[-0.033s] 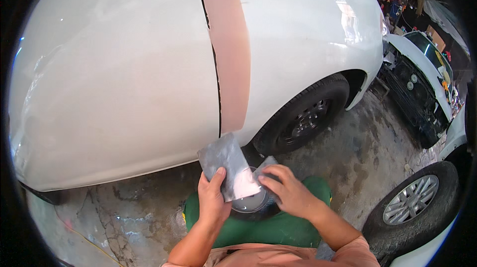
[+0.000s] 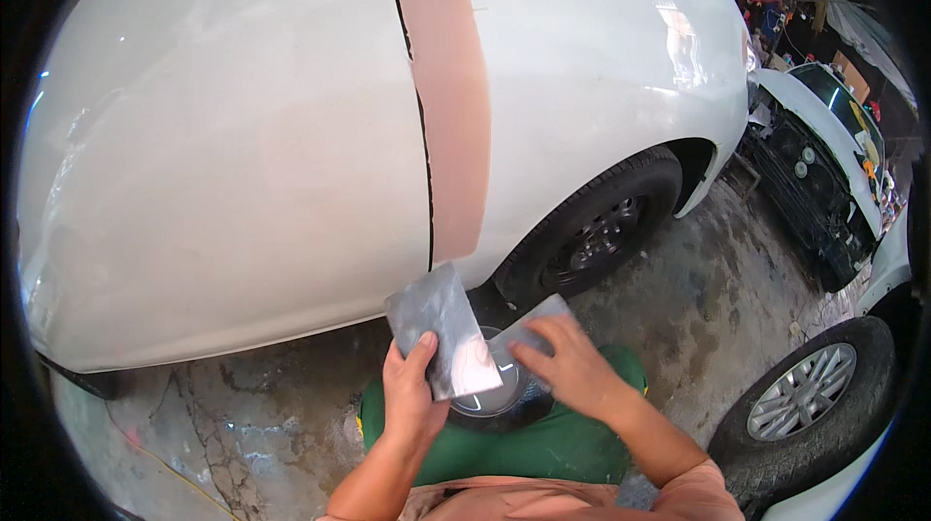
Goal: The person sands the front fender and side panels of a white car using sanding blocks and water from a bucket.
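My left hand (image 2: 411,387) grips a flat grey metal plate (image 2: 436,312), thumb on top. Pink body filler (image 2: 474,367) is smeared over the plate's lower right corner. Between the fingers of my right hand (image 2: 570,358), which is slightly blurred, is a thin grey spreader (image 2: 552,308), just right of the plate. Under both hands, between my knees, stands a round container (image 2: 485,405) with a shiny grey top. Ahead is a white car (image 2: 262,162); a long pink strip of filler (image 2: 448,123) runs down its fender, along the dark door gap.
The car's black front wheel (image 2: 596,220) is right of the strip. Another wheel with a silver rim (image 2: 800,390) is at the lower right. Beyond stands a vehicle with its front stripped (image 2: 810,167). The concrete floor (image 2: 252,424) is cracked and stained.
My right hand has moved slightly, and the spreader has shifted up and right, showing more of its blade. The plate in my left hand has tilted a little.
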The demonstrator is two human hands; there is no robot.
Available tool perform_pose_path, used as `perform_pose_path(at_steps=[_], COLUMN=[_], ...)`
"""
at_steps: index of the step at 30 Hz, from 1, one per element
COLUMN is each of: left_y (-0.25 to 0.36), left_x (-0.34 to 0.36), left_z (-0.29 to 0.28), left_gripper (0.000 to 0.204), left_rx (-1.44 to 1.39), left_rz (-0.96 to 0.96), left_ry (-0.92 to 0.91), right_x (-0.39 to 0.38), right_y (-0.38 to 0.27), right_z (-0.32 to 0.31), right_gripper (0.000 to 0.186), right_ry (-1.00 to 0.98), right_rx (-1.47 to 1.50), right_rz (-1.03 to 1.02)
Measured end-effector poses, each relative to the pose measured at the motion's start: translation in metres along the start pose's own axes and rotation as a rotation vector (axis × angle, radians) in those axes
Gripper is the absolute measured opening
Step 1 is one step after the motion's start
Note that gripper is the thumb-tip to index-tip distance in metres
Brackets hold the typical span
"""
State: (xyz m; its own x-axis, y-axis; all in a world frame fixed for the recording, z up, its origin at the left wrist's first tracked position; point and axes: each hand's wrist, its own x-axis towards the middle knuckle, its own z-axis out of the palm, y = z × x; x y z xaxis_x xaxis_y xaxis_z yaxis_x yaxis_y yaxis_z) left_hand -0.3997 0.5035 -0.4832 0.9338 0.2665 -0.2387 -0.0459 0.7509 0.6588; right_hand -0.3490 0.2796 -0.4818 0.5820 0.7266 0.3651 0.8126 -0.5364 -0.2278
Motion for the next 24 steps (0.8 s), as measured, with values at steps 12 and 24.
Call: perform_pose_path(at_steps=[12,24], left_y=[-0.131,-0.138], left_x=[0.046,0.055], left_z=[-0.145,-0.180], left_gripper=[0.042,0.039], left_rx=[0.215,0.195], left_rz=[-0.370,-0.347], left_ry=[-0.237,-0.221], right_x=[0.215,0.267], right_y=[0.031,0.003], right_z=[-0.178,-0.214], right_gripper=[0.042,0.036], right_ry=[0.764,0.545], right_rx=[-0.660,-0.554], right_rz=[-0.275,-0.214])
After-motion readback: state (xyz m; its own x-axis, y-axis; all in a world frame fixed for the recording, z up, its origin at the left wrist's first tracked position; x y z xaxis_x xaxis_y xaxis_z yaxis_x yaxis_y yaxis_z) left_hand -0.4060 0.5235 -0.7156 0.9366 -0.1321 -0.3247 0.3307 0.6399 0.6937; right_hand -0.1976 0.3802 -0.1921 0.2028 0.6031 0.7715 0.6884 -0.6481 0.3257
